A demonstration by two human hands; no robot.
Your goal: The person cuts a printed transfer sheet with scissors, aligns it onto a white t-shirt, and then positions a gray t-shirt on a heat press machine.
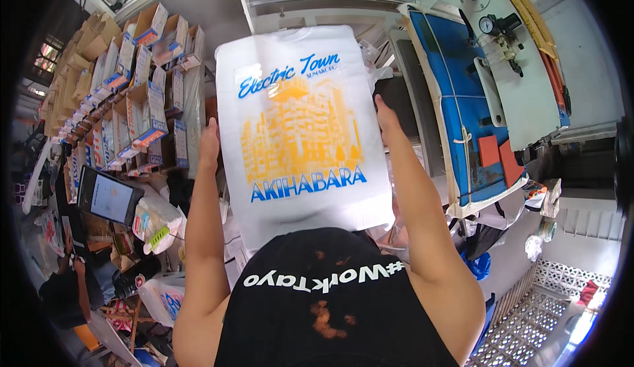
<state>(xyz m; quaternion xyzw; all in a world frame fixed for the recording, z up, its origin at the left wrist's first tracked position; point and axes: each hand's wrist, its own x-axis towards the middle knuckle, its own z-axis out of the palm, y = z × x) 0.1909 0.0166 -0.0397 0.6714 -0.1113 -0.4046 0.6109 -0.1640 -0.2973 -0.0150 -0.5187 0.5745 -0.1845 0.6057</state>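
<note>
Cardboard boxes [142, 129] crowd the left side of a cluttered workroom, many printed in orange and blue on white; more than a dozen show, too tightly packed for an exact count, several open with contents too small to make out. At center, one white shirt [297, 215] lies before the wearer, between two bare hands. Its front bears blue script slanting across the top with a smaller blue line just below, a yellow-orange picture of buildings [300, 133] in the middle, and bold blue capitals beneath.

The left hand [209, 144] is at the shirt's left edge and the right hand [387, 117] at its right edge. Fingers are largely hidden on both sides, so whether either grip is pinching cloth cannot be told. White lettering runs upside down across the wearer's black top [290, 314].

To the left, one tablet [109, 195] shows a lit screen near a plastic bag [165, 212] with a yellow-green label; its contents are unclear. To the right, two red pieces [489, 150] lie on a corded blue panel [462, 126], near one round pressure gauge [487, 24].
</note>
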